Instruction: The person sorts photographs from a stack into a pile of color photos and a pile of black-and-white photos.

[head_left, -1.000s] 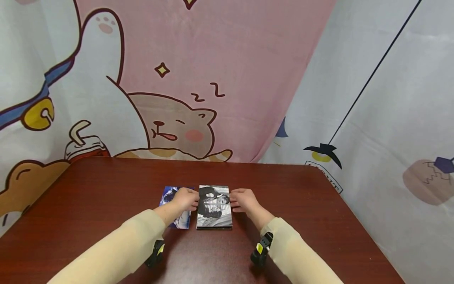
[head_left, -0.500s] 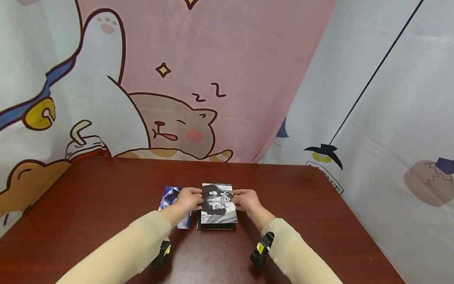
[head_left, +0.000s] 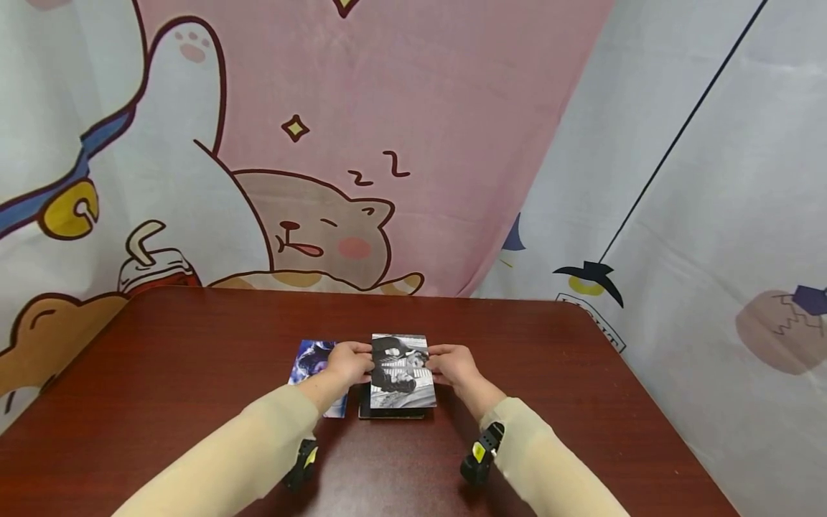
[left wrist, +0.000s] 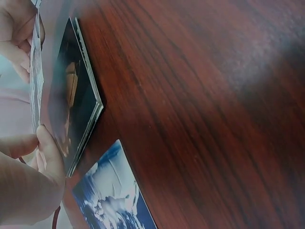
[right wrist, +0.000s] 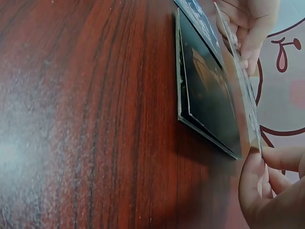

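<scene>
A black-and-white photo card (head_left: 403, 375) is held between both hands above a small stack of dark cards (right wrist: 205, 81). My left hand (head_left: 349, 364) pinches its left edge, thumb towards me, as the left wrist view shows. On the opposite edge my right hand (head_left: 456, 366) grips it between thumb and fingers. In the right wrist view a gap separates the raised card from the stack, whose top card is dark with a brown-orange patch. A blue-and-white picture card (left wrist: 114, 191) lies flat left of the stack, partly hidden by my left hand in the head view.
Everything lies on a reddish-brown wooden table (head_left: 194, 359). Behind it hangs a cloth backdrop (head_left: 452, 143) printed with cartoon animals. Black devices with yellow patches, such as the wrist device (head_left: 478, 456), sit on both wrists.
The black-and-white photo card has come up off the stack and shifted slightly right, uncovering the dark card beneath. My left hand has moved right with it; the blue card has stayed put.
</scene>
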Demonstrator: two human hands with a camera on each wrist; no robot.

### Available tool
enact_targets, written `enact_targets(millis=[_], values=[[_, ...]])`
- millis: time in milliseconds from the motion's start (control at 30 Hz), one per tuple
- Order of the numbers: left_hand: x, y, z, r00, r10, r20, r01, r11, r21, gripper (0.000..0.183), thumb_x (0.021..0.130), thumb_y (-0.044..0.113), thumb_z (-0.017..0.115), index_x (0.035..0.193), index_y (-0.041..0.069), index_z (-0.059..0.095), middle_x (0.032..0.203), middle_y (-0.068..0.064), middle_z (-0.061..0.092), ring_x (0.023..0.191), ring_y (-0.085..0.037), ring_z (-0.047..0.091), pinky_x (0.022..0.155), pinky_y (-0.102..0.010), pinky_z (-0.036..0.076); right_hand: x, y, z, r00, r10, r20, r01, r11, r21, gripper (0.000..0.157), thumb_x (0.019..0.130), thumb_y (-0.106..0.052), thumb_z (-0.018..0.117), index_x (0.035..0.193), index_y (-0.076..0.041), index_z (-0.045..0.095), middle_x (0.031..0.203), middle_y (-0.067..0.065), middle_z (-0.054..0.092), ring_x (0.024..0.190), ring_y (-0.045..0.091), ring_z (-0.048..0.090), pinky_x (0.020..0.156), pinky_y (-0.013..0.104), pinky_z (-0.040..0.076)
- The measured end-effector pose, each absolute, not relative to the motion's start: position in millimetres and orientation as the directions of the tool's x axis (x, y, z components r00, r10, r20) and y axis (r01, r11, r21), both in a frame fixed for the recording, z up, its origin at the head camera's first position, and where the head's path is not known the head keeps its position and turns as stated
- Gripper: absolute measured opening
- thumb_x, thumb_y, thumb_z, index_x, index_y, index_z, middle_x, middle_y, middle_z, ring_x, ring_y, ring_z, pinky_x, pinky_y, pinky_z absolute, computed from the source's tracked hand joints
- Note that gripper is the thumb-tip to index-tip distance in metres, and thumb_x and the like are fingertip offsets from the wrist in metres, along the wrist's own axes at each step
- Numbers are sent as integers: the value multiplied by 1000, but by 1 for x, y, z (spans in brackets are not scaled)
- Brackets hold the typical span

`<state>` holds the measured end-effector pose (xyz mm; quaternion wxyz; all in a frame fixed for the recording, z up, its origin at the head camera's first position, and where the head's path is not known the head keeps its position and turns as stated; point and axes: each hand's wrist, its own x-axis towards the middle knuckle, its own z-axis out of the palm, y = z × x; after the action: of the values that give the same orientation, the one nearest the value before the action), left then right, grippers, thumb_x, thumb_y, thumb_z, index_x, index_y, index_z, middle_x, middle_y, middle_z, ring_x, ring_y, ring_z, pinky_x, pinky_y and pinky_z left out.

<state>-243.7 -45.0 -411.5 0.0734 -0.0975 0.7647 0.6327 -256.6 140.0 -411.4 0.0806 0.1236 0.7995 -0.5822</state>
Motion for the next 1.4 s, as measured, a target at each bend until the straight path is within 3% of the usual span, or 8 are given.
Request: enact_targets(millis=[167, 400, 633, 967, 1133, 1400], values=[[-243, -38, -411, -973, -67, -220, -229, 192, 954, 39, 78, -12, 52, 117, -11, 56, 111, -28, 61, 79, -15, 60, 57, -24, 57, -256, 145, -412, -954, 119, -276, 299, 286, -910, 34, 78, 5, 59, 112, 5, 63, 82, 6, 63, 66, 11, 55, 61, 28, 56], [-244, -29, -413, -976, -59, -211, -219, 197, 956, 38, 79, -11, 52, 117, -11, 56, 112, -27, 62, 86, -19, 62, 60, -26, 58, -255, 154, -410, -952, 129, -277, 304, 299, -904, 34, 79, 5, 58, 113, 5, 63, 82, 6, 63, 64, 11, 55, 58, 24, 53], [-245, -20, -415, -979, -45, -197, -202, 180, 963, 40, 76, -13, 49, 116, -13, 56, 109, -28, 62, 74, -14, 60, 57, -25, 57, -257, 163, -411, -953, 136, -272, 301, 298, -906, 34, 80, 5, 58, 114, 5, 63, 80, 4, 63, 61, 8, 54, 58, 23, 53], [-244, -4, -411, -982, -26, -188, -190, 203, 961, 39, 79, -12, 50, 117, -12, 56, 111, -28, 62, 99, -33, 64, 62, -30, 59, -256, 179, -410, -948, 156, -279, 316, 319, -894, 36, 80, 5, 57, 116, 5, 61, 85, 7, 64, 64, 10, 54, 57, 23, 51], [-244, 4, -410, -981, -17, -196, -195, 206, 959, 38, 81, -10, 50, 119, -10, 56, 112, -27, 62, 101, -33, 63, 64, -31, 58, -256, 187, -411, -944, 170, -282, 324, 330, -886, 36, 80, 4, 57, 116, 5, 61, 85, 6, 64, 65, 10, 54, 57, 22, 51], [-244, 17, -414, -983, -41, -179, -184, 242, 953, 38, 78, -11, 50, 115, -9, 59, 107, -24, 67, 87, -27, 67, 59, -27, 58, -256, 199, -411, -945, 182, -271, 320, 357, -877, 37, 81, 4, 57, 117, 5, 60, 85, 5, 64, 67, 10, 53, 56, 21, 50]])
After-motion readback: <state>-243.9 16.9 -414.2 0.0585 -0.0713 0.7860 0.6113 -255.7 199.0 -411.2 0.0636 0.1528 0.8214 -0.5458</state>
